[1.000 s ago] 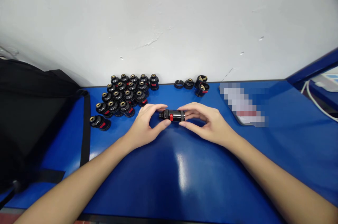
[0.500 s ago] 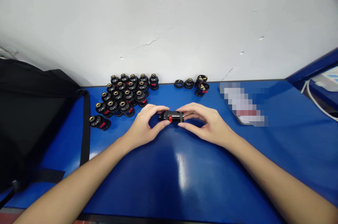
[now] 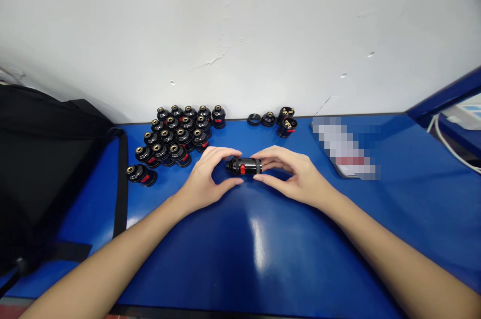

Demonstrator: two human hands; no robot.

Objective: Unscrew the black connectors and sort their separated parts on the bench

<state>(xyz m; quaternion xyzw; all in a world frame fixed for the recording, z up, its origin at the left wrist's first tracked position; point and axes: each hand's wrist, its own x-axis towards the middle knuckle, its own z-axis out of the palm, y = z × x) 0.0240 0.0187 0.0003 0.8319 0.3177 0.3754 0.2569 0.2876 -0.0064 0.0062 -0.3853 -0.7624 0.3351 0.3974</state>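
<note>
A black cylindrical plug connector [image 3: 248, 166] with a red tab lies sideways between my hands, its narrow end to the left. My right hand [image 3: 296, 171] pinches the ringed right end between thumb and fingers. Around the left part curves my left hand [image 3: 206, 174], open, its thumb and forefinger apart with a gap to the connector's body. To the left, several similar black connectors [image 3: 184, 137] with red tabs and brass-coloured tops stand in rows. One more connector [image 3: 142, 175] leans at the front of that group.
Against the wall lie a black ring [image 3: 254, 119], a black end cap [image 3: 268, 118] and two open connector bodies [image 3: 287, 127] with brass-coloured contacts. A phone-like device [image 3: 343, 151], partly blurred out, rests on the blue table [image 3: 210, 264]. A black bag [image 3: 48, 169] with straps covers the left side.
My left thumb and forefinger have come away from the connector and spread. My right hand keeps its grip in nearly the same place.
</note>
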